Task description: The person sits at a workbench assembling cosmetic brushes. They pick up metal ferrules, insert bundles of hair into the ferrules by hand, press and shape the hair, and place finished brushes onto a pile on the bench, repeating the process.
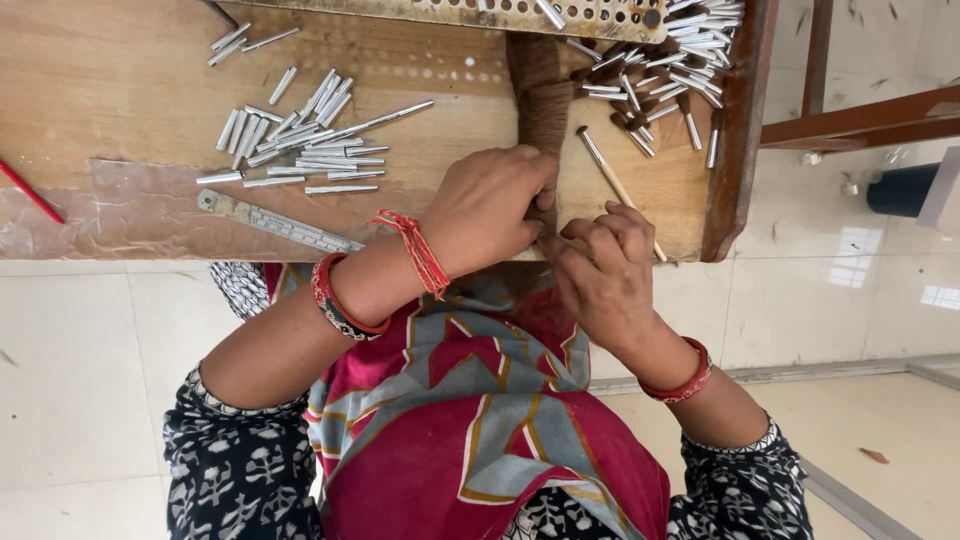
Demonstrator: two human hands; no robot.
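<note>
Brown fibre bundle [541, 95] lies on the wooden table [120, 90], running from the perforated tray [470, 12] at the far edge down to the near edge, where both hands meet on it. Left hand [487, 208] curled over the bundle's lower end, fingers pressed together on it. Right hand [603, 270] just beside, touching the left, fingertips pinching at the same end; whether it also holds something small cannot be told, the left hand's knuckles block the contact spot.

Around: thin brush stick [612, 182] with a metal ferrule lies slanted right of the bundle, its lower end passing behind the right hand. Loose pile of silver metal tubes [295, 140] left of the bundle, roughly thirty, exact count not possible, several overlap. Second heap of tubes [670, 70] at far right, some with dark tips, too tangled to count. One steel ruler [275, 222] near the front edge, left of the left wrist. One red pencil [30, 190] at the left border, partly cut off.

Wrists: red thread band [420, 252] plus one red bangle [335, 300] on left, one red bangle [688, 380] on right. No labels or packages readable.
</note>
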